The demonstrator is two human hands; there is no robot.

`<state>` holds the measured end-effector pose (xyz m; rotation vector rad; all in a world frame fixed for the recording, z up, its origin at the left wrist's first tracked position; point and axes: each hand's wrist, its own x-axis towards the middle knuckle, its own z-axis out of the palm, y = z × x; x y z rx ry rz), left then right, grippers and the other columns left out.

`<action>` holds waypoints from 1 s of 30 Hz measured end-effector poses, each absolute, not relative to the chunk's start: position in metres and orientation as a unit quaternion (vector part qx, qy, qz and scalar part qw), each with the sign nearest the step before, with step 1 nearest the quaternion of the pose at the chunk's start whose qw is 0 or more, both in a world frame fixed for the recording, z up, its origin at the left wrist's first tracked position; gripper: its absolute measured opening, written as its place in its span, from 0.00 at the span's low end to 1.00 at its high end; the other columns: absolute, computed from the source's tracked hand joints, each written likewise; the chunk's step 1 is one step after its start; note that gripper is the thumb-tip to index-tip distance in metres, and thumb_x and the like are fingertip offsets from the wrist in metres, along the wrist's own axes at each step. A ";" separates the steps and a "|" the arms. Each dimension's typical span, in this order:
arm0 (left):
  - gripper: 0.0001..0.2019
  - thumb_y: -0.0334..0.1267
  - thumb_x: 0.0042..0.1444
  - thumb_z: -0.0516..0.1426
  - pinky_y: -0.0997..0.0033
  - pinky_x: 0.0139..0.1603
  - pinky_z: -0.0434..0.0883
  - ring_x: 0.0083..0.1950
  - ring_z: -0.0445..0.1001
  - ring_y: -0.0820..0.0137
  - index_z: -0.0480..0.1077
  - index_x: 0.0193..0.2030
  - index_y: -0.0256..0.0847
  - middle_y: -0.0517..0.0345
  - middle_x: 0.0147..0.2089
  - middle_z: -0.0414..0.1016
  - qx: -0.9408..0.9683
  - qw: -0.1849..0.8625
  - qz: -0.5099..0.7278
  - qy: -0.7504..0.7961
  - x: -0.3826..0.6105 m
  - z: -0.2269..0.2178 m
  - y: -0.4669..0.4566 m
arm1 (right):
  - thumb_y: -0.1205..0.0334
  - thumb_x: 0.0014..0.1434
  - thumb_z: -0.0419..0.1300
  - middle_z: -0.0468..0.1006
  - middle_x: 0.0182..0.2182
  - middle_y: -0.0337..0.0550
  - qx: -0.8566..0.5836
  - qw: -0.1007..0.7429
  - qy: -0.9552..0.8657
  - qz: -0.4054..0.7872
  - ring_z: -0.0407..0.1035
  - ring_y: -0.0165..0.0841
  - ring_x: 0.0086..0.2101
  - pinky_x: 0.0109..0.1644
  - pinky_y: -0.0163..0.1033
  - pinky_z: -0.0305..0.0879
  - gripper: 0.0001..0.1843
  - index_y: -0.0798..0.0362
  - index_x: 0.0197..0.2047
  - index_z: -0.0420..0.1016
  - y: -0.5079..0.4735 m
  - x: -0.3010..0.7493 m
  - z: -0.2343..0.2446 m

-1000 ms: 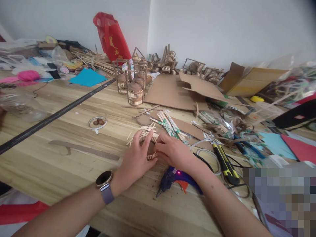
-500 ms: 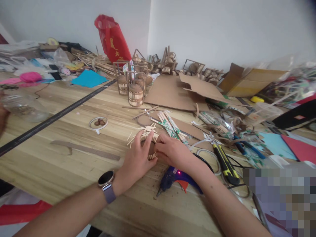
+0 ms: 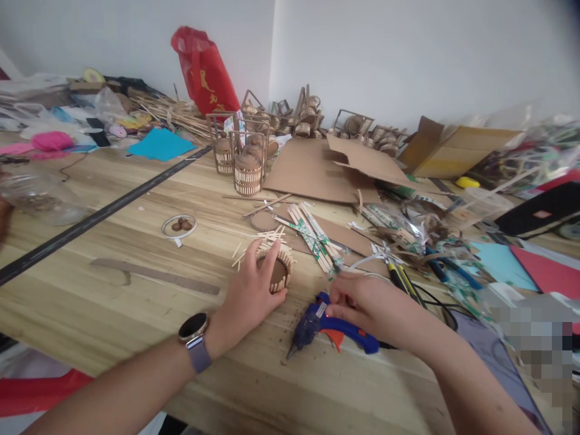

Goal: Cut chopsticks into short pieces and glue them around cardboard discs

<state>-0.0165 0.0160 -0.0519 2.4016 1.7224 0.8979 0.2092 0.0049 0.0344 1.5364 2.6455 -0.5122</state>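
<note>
A small round brown cardboard cup [image 3: 275, 279], edged with short upright wooden sticks, sits on the table. My left hand [image 3: 254, 275] is wrapped round its near left side, thumb at the front and fingers at the back. To the right, a blue glue gun [image 3: 312, 326] with an orange trigger lies on its side, nozzle toward me. My right hand [image 3: 357, 302] is over its upper body with curled fingers closed on it; part of the grip is hidden. Loose stick pieces [image 3: 240, 257] lie behind the cup, near a cardboard disc [image 3: 263, 221].
Paper-wrapped sticks [image 3: 315, 235], a yellow-black utility knife [image 3: 401, 281] and blue-handled pliers [image 3: 453, 272] lie to the right. A cardboard strip [image 3: 156, 275] and a white ring [image 3: 194, 226] around brown balls are left. Finished lidded baskets [image 3: 248, 175] stand behind. Another person's hand [image 3: 4, 214] shows at the left edge.
My right hand has left the cup and moved right to the glue gun, which lies in the same place. My left hand stays around the cup, whose right rim now shows.
</note>
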 end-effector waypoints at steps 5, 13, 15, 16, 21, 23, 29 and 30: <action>0.45 0.34 0.46 0.67 0.49 0.55 0.73 0.64 0.62 0.46 0.48 0.68 0.45 0.39 0.66 0.48 0.785 0.028 0.297 0.543 -0.018 -0.052 0.017 | 0.65 0.50 0.69 0.79 0.36 0.46 0.545 0.098 0.803 -0.219 0.74 0.42 0.35 0.34 0.38 0.61 0.13 0.52 0.40 0.74 -0.017 0.216 0.018; 0.46 0.35 0.45 0.68 0.50 0.53 0.74 0.64 0.63 0.46 0.48 0.69 0.45 0.39 0.66 0.49 0.782 0.026 0.293 0.550 -0.020 -0.053 0.017 | 0.70 0.54 0.59 0.76 0.34 0.41 0.532 0.024 0.797 -0.285 0.69 0.34 0.32 0.34 0.35 0.62 0.08 0.52 0.38 0.71 -0.014 0.228 0.008; 0.47 0.35 0.45 0.68 0.51 0.52 0.75 0.63 0.64 0.46 0.48 0.69 0.45 0.39 0.66 0.49 0.781 0.028 0.292 0.552 -0.020 -0.053 0.018 | 0.70 0.54 0.58 0.74 0.32 0.39 0.542 -0.002 0.785 -0.301 0.67 0.32 0.31 0.33 0.34 0.61 0.07 0.51 0.37 0.69 -0.015 0.233 0.009; 0.47 0.35 0.45 0.68 0.51 0.51 0.75 0.63 0.65 0.46 0.48 0.69 0.45 0.39 0.66 0.49 0.780 0.031 0.293 0.552 -0.020 -0.053 0.018 | 0.69 0.54 0.57 0.74 0.32 0.38 0.541 -0.017 0.783 -0.308 0.66 0.32 0.30 0.33 0.33 0.61 0.07 0.51 0.37 0.69 -0.015 0.235 0.010; 0.48 0.36 0.46 0.68 0.49 0.52 0.74 0.63 0.64 0.46 0.46 0.69 0.46 0.39 0.67 0.48 0.782 0.037 0.296 0.546 -0.021 -0.055 0.018 | 0.61 0.50 0.62 0.73 0.31 0.38 0.516 -0.065 0.778 -0.353 0.66 0.33 0.31 0.33 0.35 0.64 0.10 0.52 0.38 0.72 -0.018 0.241 0.015; 0.48 0.36 0.45 0.68 0.48 0.53 0.74 0.64 0.63 0.45 0.46 0.69 0.46 0.39 0.67 0.48 0.784 0.034 0.297 0.544 -0.022 -0.056 0.018 | 0.55 0.48 0.65 0.73 0.31 0.39 0.510 -0.093 0.756 -0.400 0.67 0.34 0.31 0.32 0.35 0.65 0.15 0.53 0.37 0.73 -0.017 0.242 0.014; 0.48 0.35 0.45 0.68 0.48 0.51 0.75 0.62 0.65 0.45 0.46 0.69 0.48 0.39 0.66 0.49 0.779 0.040 0.303 0.547 -0.021 -0.055 0.018 | 0.44 0.51 0.62 0.71 0.24 0.37 0.567 -0.247 0.663 -0.422 0.65 0.32 0.25 0.27 0.35 0.64 0.18 0.52 0.32 0.72 -0.009 0.231 -0.005; 0.48 0.34 0.45 0.67 0.48 0.51 0.75 0.61 0.65 0.45 0.46 0.69 0.48 0.39 0.66 0.49 0.779 0.041 0.304 0.546 -0.021 -0.055 0.018 | 0.44 0.51 0.63 0.70 0.24 0.37 0.577 -0.267 0.657 -0.406 0.65 0.32 0.25 0.27 0.35 0.65 0.18 0.51 0.31 0.71 -0.009 0.228 -0.009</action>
